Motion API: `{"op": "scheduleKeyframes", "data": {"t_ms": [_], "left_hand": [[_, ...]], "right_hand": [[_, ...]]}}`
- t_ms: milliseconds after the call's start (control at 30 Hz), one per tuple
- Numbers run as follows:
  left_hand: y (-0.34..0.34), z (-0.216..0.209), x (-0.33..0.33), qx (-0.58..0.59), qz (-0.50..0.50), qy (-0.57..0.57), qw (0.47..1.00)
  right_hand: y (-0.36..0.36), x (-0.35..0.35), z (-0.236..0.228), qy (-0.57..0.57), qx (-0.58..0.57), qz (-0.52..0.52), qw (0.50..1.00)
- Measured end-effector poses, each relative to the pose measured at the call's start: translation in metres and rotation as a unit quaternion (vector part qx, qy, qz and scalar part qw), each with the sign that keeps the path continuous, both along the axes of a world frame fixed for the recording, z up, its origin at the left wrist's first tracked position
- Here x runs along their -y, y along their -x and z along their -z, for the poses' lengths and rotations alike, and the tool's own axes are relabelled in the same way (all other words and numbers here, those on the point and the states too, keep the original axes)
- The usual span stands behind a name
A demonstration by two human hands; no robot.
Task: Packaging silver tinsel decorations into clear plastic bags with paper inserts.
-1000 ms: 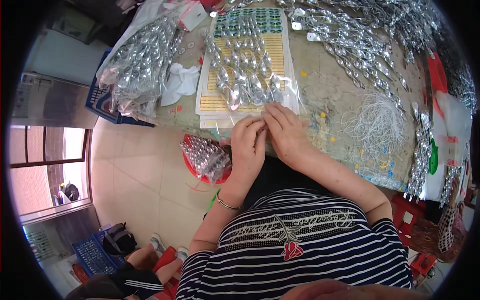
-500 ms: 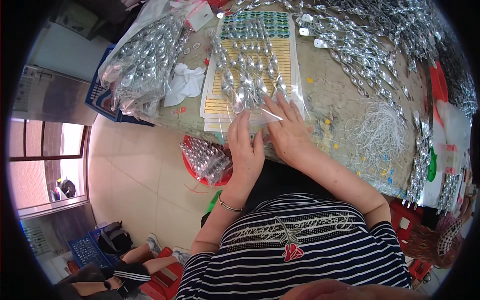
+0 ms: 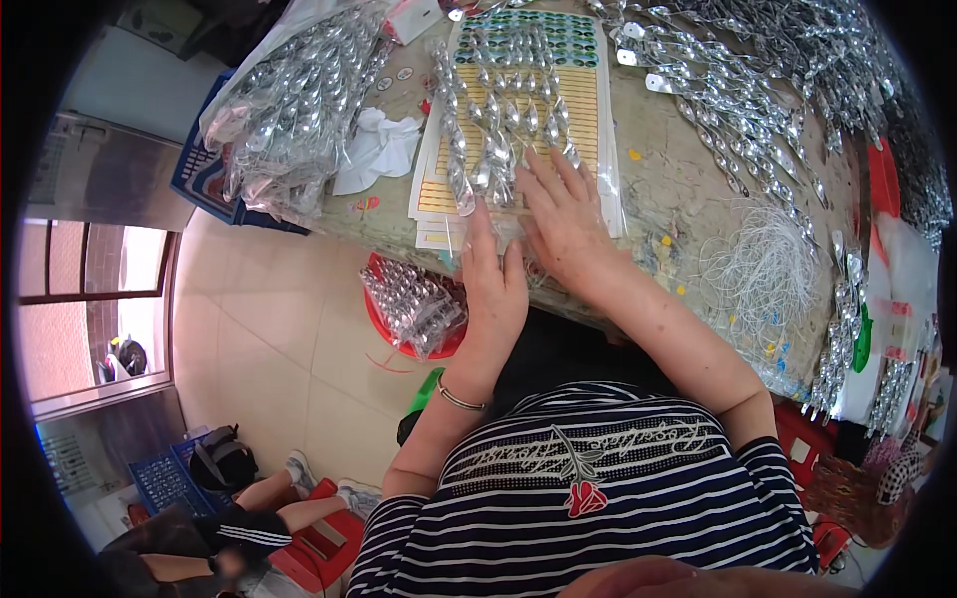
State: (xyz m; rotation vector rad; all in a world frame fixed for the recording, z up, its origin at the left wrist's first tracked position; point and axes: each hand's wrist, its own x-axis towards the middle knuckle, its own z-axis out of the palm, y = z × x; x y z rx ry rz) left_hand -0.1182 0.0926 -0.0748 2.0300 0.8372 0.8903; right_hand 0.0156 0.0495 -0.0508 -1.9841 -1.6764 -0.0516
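Note:
Several shiny silver spiral strips [image 3: 495, 159] lie lengthwise on the table in front of me, and clear plastic film appears to cover them. Under them is a stack of paper sheets [image 3: 589, 100] printed with green ovals and yellow rows. My right hand [image 3: 570, 231] rests flat with fingers stretched over the near ends of the strips on the right. At the near left end, my left hand [image 3: 495, 291] reaches forward with its fingers extended, the fingertips touching the film edge by the leftmost strip. Neither hand is wrapped round anything.
Bagged silver spirals [image 3: 299, 110] stand at the left over a blue crate [image 3: 204, 164], beside crumpled white tissue [image 3: 379, 149]. Loose spirals [image 3: 738, 120] and a tangle of white string [image 3: 763, 264] lie at right. Below the table edge is a red basin [image 3: 384, 334].
Both hands have shifted slightly; the right hand's fingers have slid farther up over the strips. The view has moved a little, and the strips still lie on the sheets.

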Motion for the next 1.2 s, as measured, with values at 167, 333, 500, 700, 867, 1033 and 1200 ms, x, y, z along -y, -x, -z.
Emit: {"op": "scheduleKeyframes", "data": {"t_ms": [167, 333, 500, 700, 867, 1033, 1200], "left_hand": [[-0.003, 0.003, -0.008, -0.021, -0.007, 0.049, 0.999], [-0.003, -0.005, -0.012, -0.004, 0.002, 0.116, 0.993], [-0.003, -0.016, -0.007, 0.010, -0.016, 0.042, 0.999], [-0.005, -0.002, -0.017, -0.007, -0.025, -0.036, 0.999], [-0.005, -0.001, -0.023, -0.034, -0.004, 0.022, 0.999], [-0.008, -0.002, -0.028, -0.028, 0.015, -0.041, 0.999], [-0.001, -0.003, -0.027, -0.044, 0.019, 0.058, 0.997]], "right_hand": [[-0.008, -0.012, 0.005, -0.034, 0.005, 0.005, 0.999], [-0.003, -0.013, 0.001, -0.085, -0.008, -0.003, 0.996], [-0.008, -0.018, 0.001, -0.063, 0.006, 0.000, 0.998], [-0.008, -0.016, -0.006, -0.062, 0.006, 0.018, 0.998], [-0.012, -0.017, -0.006, -0.104, 0.003, 0.014, 0.995], [-0.011, -0.020, -0.019, -0.138, -0.079, -0.023, 0.987], [0.002, -0.034, -0.013, -0.115, -0.082, -0.041, 0.989]]}}
